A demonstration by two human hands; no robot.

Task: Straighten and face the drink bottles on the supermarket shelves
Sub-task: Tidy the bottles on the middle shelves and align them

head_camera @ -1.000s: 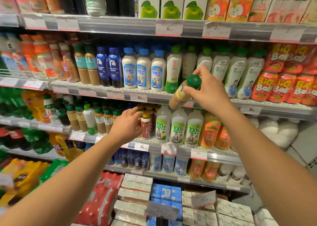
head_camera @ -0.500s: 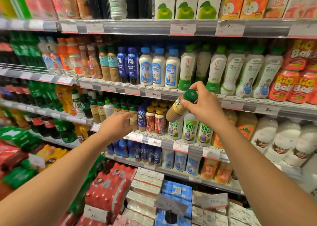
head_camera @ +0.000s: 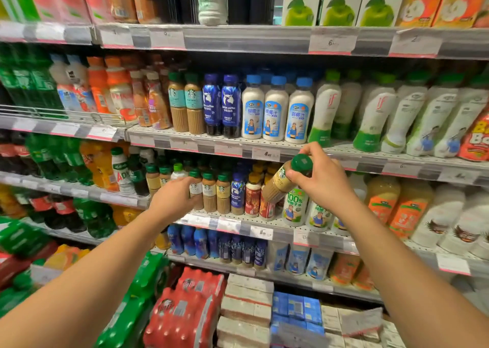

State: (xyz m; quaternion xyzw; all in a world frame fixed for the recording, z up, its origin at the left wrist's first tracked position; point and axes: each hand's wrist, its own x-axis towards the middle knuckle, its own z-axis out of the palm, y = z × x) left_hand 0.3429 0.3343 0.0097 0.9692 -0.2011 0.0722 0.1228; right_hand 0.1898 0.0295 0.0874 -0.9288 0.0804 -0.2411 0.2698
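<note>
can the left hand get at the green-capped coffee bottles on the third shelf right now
Probably yes. The left hand is already at the front of that row, its fingers against the leftmost coffee bottle, nothing between them. The right hand holds another bottle tilted, off to the side, clear of the way.
</note>
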